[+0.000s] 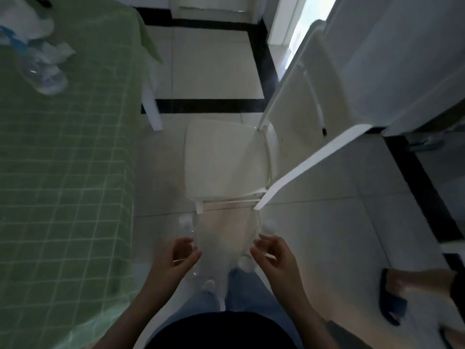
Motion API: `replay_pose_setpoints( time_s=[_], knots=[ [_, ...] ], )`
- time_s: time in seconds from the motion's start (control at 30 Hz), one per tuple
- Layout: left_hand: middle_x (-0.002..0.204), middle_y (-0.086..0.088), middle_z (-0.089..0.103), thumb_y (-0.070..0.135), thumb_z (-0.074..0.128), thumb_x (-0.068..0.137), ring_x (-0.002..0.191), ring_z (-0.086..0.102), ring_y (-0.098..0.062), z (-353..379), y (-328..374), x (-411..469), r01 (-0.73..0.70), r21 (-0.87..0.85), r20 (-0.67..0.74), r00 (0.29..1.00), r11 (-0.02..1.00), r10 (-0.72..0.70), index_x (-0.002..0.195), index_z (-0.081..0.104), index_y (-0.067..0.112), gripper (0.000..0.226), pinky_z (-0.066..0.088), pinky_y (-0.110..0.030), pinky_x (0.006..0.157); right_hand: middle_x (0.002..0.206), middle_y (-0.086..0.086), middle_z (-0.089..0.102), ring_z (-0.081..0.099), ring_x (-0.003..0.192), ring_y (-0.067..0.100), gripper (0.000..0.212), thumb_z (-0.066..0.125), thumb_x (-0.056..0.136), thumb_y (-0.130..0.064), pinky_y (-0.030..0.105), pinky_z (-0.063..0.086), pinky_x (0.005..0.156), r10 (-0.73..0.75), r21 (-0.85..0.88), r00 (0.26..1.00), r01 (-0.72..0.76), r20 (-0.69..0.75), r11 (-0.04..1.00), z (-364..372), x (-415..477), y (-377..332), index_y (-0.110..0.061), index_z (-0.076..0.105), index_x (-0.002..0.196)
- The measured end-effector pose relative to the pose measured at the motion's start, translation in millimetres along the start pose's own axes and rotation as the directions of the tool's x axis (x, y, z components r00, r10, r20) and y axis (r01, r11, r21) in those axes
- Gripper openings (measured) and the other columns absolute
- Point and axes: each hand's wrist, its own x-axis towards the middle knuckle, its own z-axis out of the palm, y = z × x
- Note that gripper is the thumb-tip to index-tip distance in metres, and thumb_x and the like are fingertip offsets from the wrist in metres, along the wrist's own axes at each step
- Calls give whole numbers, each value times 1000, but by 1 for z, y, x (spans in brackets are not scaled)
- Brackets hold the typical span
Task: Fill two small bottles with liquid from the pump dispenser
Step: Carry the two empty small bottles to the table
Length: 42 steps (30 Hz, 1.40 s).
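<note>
1. Head view, 6 o'clock: left hand [182, 253] and right hand [270, 251], fingers curled, pinch a clear plastic bag [224, 244] holding blurred small white-capped bottles [245, 264].
2. 12 o'clock: white chair [224, 157].
3. 10 o'clock: clear plastic bottle [44, 74] lies on green checked tablecloth [65, 159].

Floor [216, 61] of pale tiles crossed by black bands. White chair [224, 157] at centre, its back to the right of the seat. Surface [63, 159] on the left under a green checked cloth that hangs over the edge, one white leg [151, 107] showing. White cabinet [402, 59] on the right. Daylight enters through a narrow opening [307, 21] at top; the rest is dim.
</note>
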Motion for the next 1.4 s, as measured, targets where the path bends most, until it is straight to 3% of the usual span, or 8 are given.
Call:
replay_pose_setpoints(
  time_s=[0.23,0.37,0.67,0.9,1.03,1.17,1.3,1.4],
  knots=[
    [95,-18,64,-6,64,80,81,58,-17,15,26,56,85,-147,-222,968,986,-116,107,57,-1,28,46,-5,63,86,-1,69,67,75,-5,23,69,83,4,14,54,69,-20,-35,974,29,226,999,6,116,-35,-17,61,89],
    [86,-9,61,-9,60,82,77,56,-13,32,56,90,76,-281,-346,922,957,-175,107,56,-1,27,47,-6,63,84,-1,66,64,69,-10,26,65,85,7,12,52,67,-51,-66,921,83,386,994,11,185,-65,-18,59,89],
    [83,-7,61,-12,57,82,66,61,-1,47,90,133,20,-519,-508,797,855,-327,99,55,1,21,46,-4,58,90,-7,67,64,75,-12,24,68,87,-4,11,51,68,-33,-189,801,181,597,965,40,283,-116,-25,58,92],
    [79,-5,63,-12,58,82,73,58,-14,13,83,146,-46,-570,-599,707,821,-376,82,60,15,27,46,-8,60,89,-5,65,65,75,-10,21,67,87,-2,10,52,67,12,-233,712,213,702,949,97,301,-133,-21,58,91],
    [83,-2,66,-9,59,82,69,63,0,-25,70,152,-61,-594,-604,692,802,-395,85,60,19,29,48,-8,63,86,-6,65,65,71,-10,21,66,87,-2,11,53,67,11,-245,688,243,725,939,147,299,-143,-21,57,88],
    [82,1,66,-9,59,82,72,63,-5,-77,56,153,-106,-619,-616,680,778,-398,87,60,20,29,49,-8,62,81,-5,65,64,68,-9,19,66,87,-2,12,52,65,8,-256,661,280,750,925,205,282,-151,-19,58,85],
    [83,-3,66,-9,60,81,73,64,-8,-131,42,146,-125,-612,-632,671,781,-388,88,60,17,27,51,-19,66,75,-6,66,65,67,-3,16,65,89,-5,16,52,63,12,-260,640,294,768,920,262,261,-159,-18,58,83],
    [79,-1,66,-8,62,80,67,63,-4,-166,31,142,-150,-592,-684,614,792,-394,85,60,20,28,50,-12,61,73,-8,66,65,66,-6,17,67,88,-6,13,51,62,26,-268,608,311,793,912,297,247,-160,-19,58,82]
  ],
)
